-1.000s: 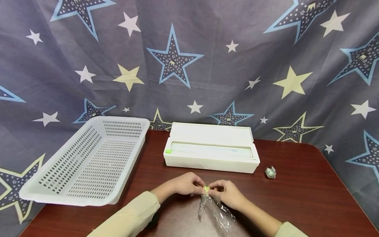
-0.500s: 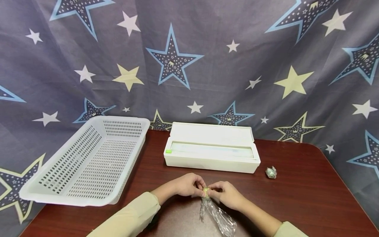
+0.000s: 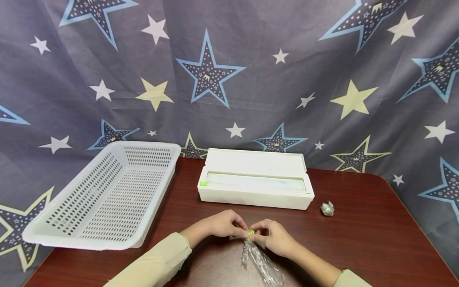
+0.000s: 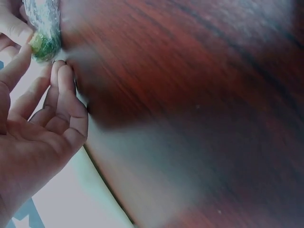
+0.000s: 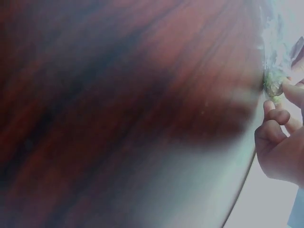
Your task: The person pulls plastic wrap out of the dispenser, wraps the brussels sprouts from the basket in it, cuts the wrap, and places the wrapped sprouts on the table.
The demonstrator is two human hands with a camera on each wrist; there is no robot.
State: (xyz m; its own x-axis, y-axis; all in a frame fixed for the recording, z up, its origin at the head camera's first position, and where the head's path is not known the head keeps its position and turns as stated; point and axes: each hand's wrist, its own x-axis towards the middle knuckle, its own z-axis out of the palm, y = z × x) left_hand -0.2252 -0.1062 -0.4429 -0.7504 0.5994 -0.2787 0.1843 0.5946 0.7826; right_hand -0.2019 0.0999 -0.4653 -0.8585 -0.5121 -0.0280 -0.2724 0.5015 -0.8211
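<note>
In the middle of the head view, my left hand (image 3: 225,224) and right hand (image 3: 275,238) meet over a small round green-and-yellow thing (image 3: 249,234). Both pinch it between thumb and fingers, one from each side. Clear plastic wrap (image 3: 264,264) covers it and trails loosely toward me. Seen from the left wrist, the green ball (image 4: 46,46) shows through the film, its yellowish side by the thumb. The right wrist view has the wrapped ball (image 5: 273,84) at the right edge, partly behind fingertips. Its exact kind cannot be told.
Beyond the hands stands a long white cling-film box (image 3: 255,197) with its lid raised and a green slider at its left. A white perforated basket (image 3: 152,213) occupies the left side. A small film-wrapped ball (image 3: 327,208) lies on the brown table (image 3: 380,239) to the right.
The trailing plastic wrap has drawn together into a narrower, more twisted strip. Fingers of both hands have shifted slightly around the ball, while box, basket and the other ball stay put.
</note>
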